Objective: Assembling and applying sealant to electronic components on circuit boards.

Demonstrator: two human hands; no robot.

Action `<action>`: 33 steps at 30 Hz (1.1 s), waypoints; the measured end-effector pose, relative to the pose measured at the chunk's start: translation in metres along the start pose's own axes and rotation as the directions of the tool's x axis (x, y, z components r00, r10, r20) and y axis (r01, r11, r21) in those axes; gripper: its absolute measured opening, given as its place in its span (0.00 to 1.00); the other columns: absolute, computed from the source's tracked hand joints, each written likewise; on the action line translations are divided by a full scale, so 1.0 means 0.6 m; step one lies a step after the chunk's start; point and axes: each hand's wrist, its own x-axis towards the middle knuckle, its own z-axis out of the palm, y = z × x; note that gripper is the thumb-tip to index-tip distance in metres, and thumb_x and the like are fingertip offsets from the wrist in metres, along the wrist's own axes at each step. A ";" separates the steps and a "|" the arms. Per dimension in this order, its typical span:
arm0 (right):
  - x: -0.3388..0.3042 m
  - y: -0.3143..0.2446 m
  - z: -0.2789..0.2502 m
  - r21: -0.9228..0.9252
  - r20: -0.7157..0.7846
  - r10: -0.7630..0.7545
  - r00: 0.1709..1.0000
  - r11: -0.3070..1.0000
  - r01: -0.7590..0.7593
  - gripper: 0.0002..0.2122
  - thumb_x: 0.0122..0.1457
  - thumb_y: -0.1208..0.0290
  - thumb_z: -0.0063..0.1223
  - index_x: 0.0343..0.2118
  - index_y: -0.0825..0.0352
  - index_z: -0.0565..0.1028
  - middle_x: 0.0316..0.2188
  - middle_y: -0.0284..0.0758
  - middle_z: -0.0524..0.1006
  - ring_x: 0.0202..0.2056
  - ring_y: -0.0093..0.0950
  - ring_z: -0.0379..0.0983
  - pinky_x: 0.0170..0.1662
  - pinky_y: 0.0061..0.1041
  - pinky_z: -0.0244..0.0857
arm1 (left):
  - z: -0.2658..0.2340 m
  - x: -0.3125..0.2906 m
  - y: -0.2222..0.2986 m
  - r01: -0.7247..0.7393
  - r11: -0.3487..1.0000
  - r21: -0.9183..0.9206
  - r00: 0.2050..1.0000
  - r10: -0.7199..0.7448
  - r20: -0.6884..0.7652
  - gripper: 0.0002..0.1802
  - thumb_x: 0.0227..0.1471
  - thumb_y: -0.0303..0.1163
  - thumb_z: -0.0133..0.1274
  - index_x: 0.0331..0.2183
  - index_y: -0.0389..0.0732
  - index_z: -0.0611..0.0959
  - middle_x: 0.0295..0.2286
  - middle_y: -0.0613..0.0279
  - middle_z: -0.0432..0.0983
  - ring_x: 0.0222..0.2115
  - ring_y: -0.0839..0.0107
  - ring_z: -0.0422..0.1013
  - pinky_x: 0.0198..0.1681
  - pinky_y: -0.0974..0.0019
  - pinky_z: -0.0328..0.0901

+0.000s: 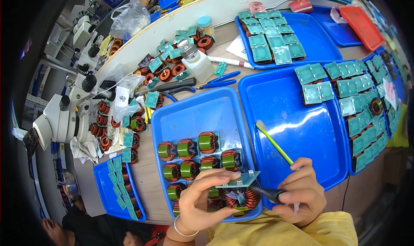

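Observation:
Above the near end of the light-blue tray, my left hand grips a copper-wound ring coil by a small green circuit board fixed on its top. Thumb and fingers pinch it from above and below. My right hand is closed around a black tapered tool, whose tip meets the coil just under the board. A thin brush with a lime-green handle also runs into the right hand, its pale head pointing up and away. Several coils with green-banded faces stand in rows in the tray.
A darker blue tray adjoins on the right, with board-topped coils at its far end. Beyond lie blue-handled pliers and a clear bottle. Microscopes stand left. A person's hand shows at lower left.

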 end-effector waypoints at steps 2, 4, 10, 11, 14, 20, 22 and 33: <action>-0.002 0.001 -0.003 -0.063 0.011 -0.032 0.999 0.997 0.033 0.15 0.37 0.73 0.67 0.32 0.60 0.78 0.24 0.26 0.75 0.27 0.20 0.69 0.37 0.26 0.56 | 0.001 0.001 0.001 -0.030 0.999 0.028 0.999 0.031 -0.015 0.33 0.27 0.16 0.63 0.41 0.29 0.71 0.40 0.44 0.71 0.46 0.57 0.65 0.51 0.58 0.60; 0.001 -0.005 -0.002 -0.070 0.009 0.001 1.000 0.998 0.000 0.14 0.36 0.74 0.66 0.31 0.59 0.79 0.22 0.25 0.75 0.26 0.20 0.68 0.37 0.25 0.55 | 0.001 0.000 0.000 -0.032 0.999 0.035 0.999 0.033 -0.024 0.33 0.27 0.16 0.63 0.41 0.29 0.72 0.40 0.44 0.71 0.45 0.57 0.66 0.50 0.58 0.60; 0.005 -0.006 0.000 -0.085 0.015 0.013 1.000 0.996 -0.011 0.13 0.36 0.75 0.65 0.29 0.59 0.79 0.21 0.23 0.75 0.25 0.19 0.68 0.36 0.24 0.54 | 0.001 -0.002 -0.002 -0.034 0.996 0.078 0.998 0.038 -0.046 0.33 0.26 0.18 0.64 0.41 0.30 0.72 0.39 0.46 0.72 0.44 0.57 0.66 0.49 0.59 0.60; 0.005 -0.006 0.000 -0.090 0.023 0.015 1.000 0.996 -0.013 0.13 0.36 0.76 0.65 0.29 0.59 0.79 0.21 0.23 0.75 0.25 0.19 0.68 0.36 0.24 0.54 | 0.001 -0.002 -0.002 -0.035 0.995 0.090 0.998 0.039 -0.048 0.33 0.25 0.18 0.64 0.41 0.30 0.72 0.39 0.46 0.72 0.44 0.57 0.66 0.49 0.59 0.60; 0.004 -0.002 0.003 -0.099 0.006 0.001 1.000 0.995 0.000 0.13 0.35 0.76 0.65 0.29 0.59 0.79 0.21 0.23 0.75 0.25 0.18 0.68 0.35 0.24 0.54 | 0.001 -0.002 -0.002 -0.040 0.992 0.119 0.997 0.046 -0.055 0.32 0.26 0.19 0.65 0.40 0.31 0.73 0.39 0.46 0.73 0.44 0.58 0.66 0.48 0.58 0.60; 0.006 -0.004 0.001 -0.116 0.003 0.009 1.000 0.993 -0.009 0.13 0.35 0.76 0.65 0.28 0.59 0.80 0.21 0.22 0.75 0.24 0.18 0.68 0.34 0.23 0.54 | -0.002 -0.001 -0.007 -0.113 0.938 0.327 0.991 0.131 -0.035 0.32 0.26 0.29 0.68 0.37 0.36 0.72 0.34 0.49 0.74 0.40 0.59 0.66 0.48 0.57 0.59; 0.007 -0.006 0.002 -0.116 0.010 0.016 1.000 0.993 -0.015 0.13 0.35 0.76 0.65 0.28 0.59 0.80 0.20 0.23 0.75 0.24 0.18 0.68 0.34 0.23 0.54 | -0.002 -0.002 -0.006 -0.113 0.933 0.341 0.990 0.135 -0.043 0.32 0.26 0.29 0.68 0.37 0.36 0.73 0.34 0.50 0.74 0.40 0.60 0.66 0.48 0.57 0.59; 0.007 -0.002 0.004 -0.126 0.001 0.015 1.000 0.992 -0.014 0.12 0.36 0.76 0.64 0.28 0.59 0.79 0.19 0.23 0.75 0.23 0.19 0.68 0.33 0.23 0.54 | -0.003 0.002 -0.002 -0.152 0.915 0.373 0.982 0.182 -0.046 0.30 0.26 0.24 0.66 0.37 0.34 0.75 0.37 0.51 0.74 0.40 0.59 0.69 0.47 0.56 0.61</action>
